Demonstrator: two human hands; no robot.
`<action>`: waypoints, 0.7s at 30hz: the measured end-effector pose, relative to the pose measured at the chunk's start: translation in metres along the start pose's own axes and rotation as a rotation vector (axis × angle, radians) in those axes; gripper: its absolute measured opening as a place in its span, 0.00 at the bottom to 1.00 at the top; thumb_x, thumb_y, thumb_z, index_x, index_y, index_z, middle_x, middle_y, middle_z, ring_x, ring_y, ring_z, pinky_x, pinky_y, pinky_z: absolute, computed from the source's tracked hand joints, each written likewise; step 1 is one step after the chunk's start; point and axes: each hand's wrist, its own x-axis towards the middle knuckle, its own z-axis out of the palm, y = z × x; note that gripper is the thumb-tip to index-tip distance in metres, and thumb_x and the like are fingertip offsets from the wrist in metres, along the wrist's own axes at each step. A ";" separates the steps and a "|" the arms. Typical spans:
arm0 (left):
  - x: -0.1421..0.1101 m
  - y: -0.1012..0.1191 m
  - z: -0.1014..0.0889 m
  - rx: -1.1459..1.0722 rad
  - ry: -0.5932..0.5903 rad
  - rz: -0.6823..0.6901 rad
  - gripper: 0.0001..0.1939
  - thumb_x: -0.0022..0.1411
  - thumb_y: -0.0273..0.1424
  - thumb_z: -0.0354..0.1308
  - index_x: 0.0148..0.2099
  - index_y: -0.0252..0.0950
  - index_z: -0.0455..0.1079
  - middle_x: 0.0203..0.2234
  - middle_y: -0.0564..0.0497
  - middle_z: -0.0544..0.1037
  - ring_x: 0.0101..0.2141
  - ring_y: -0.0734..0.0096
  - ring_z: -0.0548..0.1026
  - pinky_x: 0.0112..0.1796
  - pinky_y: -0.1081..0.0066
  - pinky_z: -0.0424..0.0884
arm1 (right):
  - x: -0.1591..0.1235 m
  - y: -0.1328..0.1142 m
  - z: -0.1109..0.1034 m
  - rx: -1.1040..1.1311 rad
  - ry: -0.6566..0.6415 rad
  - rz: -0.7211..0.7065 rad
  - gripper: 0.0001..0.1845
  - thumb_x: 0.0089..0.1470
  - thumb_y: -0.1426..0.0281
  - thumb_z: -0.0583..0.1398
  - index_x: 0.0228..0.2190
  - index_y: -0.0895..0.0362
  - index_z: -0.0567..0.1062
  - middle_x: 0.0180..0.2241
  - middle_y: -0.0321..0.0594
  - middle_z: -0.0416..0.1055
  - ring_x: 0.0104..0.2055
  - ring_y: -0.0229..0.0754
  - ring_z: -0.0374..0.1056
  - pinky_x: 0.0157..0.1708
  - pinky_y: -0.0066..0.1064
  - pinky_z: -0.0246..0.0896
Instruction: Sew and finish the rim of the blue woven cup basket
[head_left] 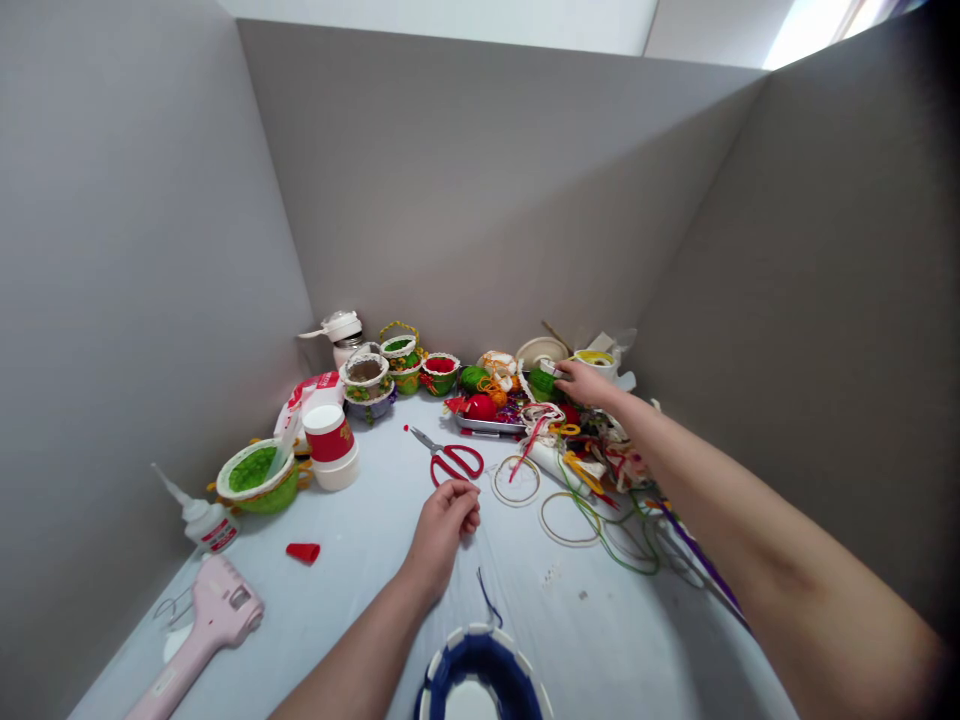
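My left hand (448, 515) rests on the table with its fingers curled together, just in front of red-handled scissors (454, 462). Whether it holds anything is hidden. My right hand (587, 384) reaches to the back right, its fingers closed at a small white piece (551, 368) beside a green yarn ball (542, 385); I cannot make out what it grips. At the near edge stands a dark blue woven basket (435, 678) with a white rim, and a dark cord end (489, 598) lies by it.
A metal tray (491, 425) holds yarn balls. Small woven baskets (442, 375) line the back. On the left are a green basket (262, 490), a glue bottle (210, 522), a pink glue gun (217, 610) and a red cone (303, 552). Hoops (570, 520) and tangled cords lie right. Grey panels (487, 200) enclose the table.
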 end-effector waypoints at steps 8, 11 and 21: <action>0.000 0.001 0.000 0.000 0.008 0.000 0.10 0.52 0.34 0.60 0.34 0.33 0.67 0.22 0.55 0.68 0.23 0.80 0.65 0.25 0.77 0.58 | 0.007 -0.011 -0.026 0.354 0.427 0.196 0.17 0.51 0.62 0.54 0.36 0.61 0.74 0.35 0.44 0.74 0.36 0.42 0.68 0.39 0.33 0.62; 0.000 0.000 0.000 -0.016 0.007 -0.002 0.10 0.52 0.34 0.60 0.34 0.33 0.67 0.22 0.55 0.68 0.22 0.81 0.65 0.25 0.77 0.59 | 0.003 -0.025 -0.028 0.525 0.484 0.248 0.22 0.49 0.55 0.55 0.36 0.61 0.74 0.33 0.44 0.74 0.33 0.41 0.69 0.35 0.32 0.64; -0.004 0.009 0.001 -0.220 -0.005 -0.062 0.18 0.53 0.37 0.62 0.45 0.38 0.65 0.36 0.50 0.72 0.32 0.75 0.74 0.32 0.75 0.67 | -0.064 -0.106 -0.019 0.895 0.245 0.202 0.17 0.43 0.56 0.62 0.30 0.56 0.75 0.30 0.38 0.75 0.32 0.41 0.71 0.30 0.30 0.65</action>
